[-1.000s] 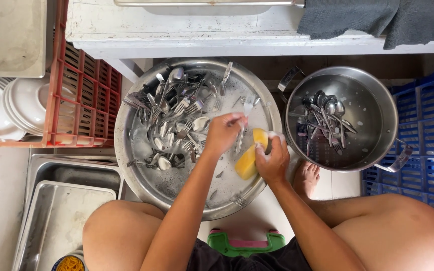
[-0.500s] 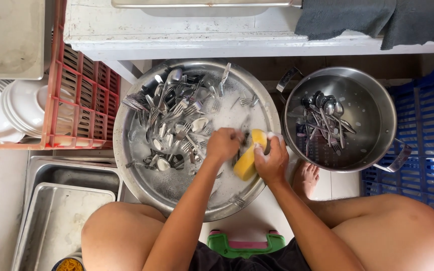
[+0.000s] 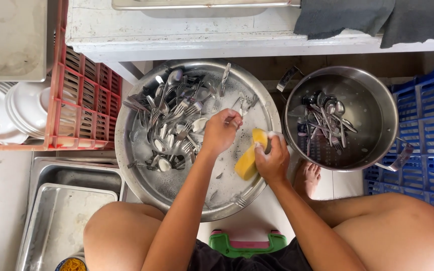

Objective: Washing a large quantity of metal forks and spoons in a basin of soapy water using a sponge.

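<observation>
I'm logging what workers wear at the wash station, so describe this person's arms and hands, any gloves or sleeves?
Both arms are bare to the edge of the picture: no sleeves show. The left hand and right hand wear no gloves, and no rings, watch or bracelets can be seen. Dark clothing shows only at the lap.

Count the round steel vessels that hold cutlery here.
2. The wide soapy basin sits in front of the person, under both hands, with cutlery heaped at its left side. The deeper handled pot stands to its right with a smaller pile. None looks hidden.
</observation>
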